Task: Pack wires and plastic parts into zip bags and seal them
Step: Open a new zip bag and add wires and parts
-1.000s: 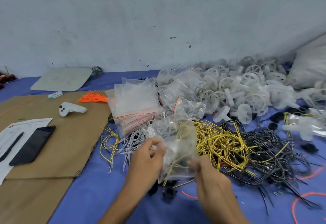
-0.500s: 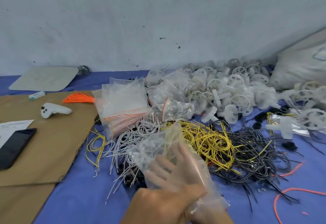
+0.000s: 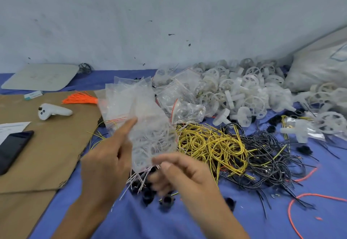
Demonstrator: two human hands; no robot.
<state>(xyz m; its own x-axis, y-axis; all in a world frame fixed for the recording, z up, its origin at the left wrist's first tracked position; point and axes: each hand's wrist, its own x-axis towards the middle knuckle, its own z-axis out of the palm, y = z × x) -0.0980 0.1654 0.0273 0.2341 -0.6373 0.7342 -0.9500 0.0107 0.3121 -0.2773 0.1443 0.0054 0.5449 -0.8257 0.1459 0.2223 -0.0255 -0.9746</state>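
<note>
Head view: the zip bag [image 3: 150, 141] hangs in the air between my hands, above the white wire ends and small black parts [image 3: 148, 195] on the blue cloth [image 3: 253, 220]. It is clear and wrinkled, with pale wire loops showing through it. My right hand [image 3: 187, 174] pinches its lower edge between thumb and forefinger. My left hand [image 3: 105, 163] lays a straight index finger [image 3: 129, 126] along its left side with the other fingers curled; I cannot tell whether it holds the bag. The cardboard [image 3: 56, 144] edge runs just left of my left wrist, and bare cloth lies at lower right. I count one bag in hand, one stack of empty bags [image 3: 122, 103], one heap of yellow wires [image 3: 212, 144], one of black wires [image 3: 268, 154], one phone [image 3: 13, 148] and one controller [image 3: 52, 111]. The white wheels [image 3: 244, 92] are too many to count.
</note>
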